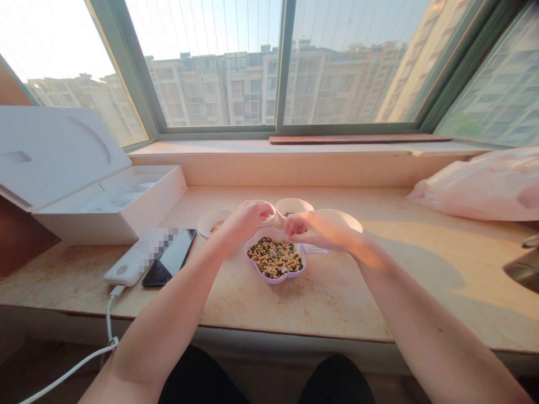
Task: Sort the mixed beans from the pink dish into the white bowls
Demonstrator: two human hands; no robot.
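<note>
A flower-shaped purple dish (pixel 278 278) full of mixed beans (pixel 274 257), tan, green and black, sits on the ledge in front of me. My left hand (pixel 252 217) is over a small white bowl (pixel 270 204) behind the dish, its fingers curled together at the bowl's opening. Above the dish's right rear edge is my right hand (pixel 314 229), with thumb and fingers pinched. Anything between the fingertips of either hand is too small to make out. Other white bowls stand around them: a left one (pixel 204 225) with reddish bits, a middle one (pixel 298 203) with dark bits, and a right one (pixel 346 217) partly covered by my right hand.
An open white box (pixel 147 207) stands at the left. Nearer are a white power bank (pixel 126 266) with a cable (pixel 108 314) and a dark phone (pixel 166 266). A plastic bag (pixel 484 185) lies at the right, near a dark object (pixel 524 269). Windows rise behind the ledge (pixel 311 308).
</note>
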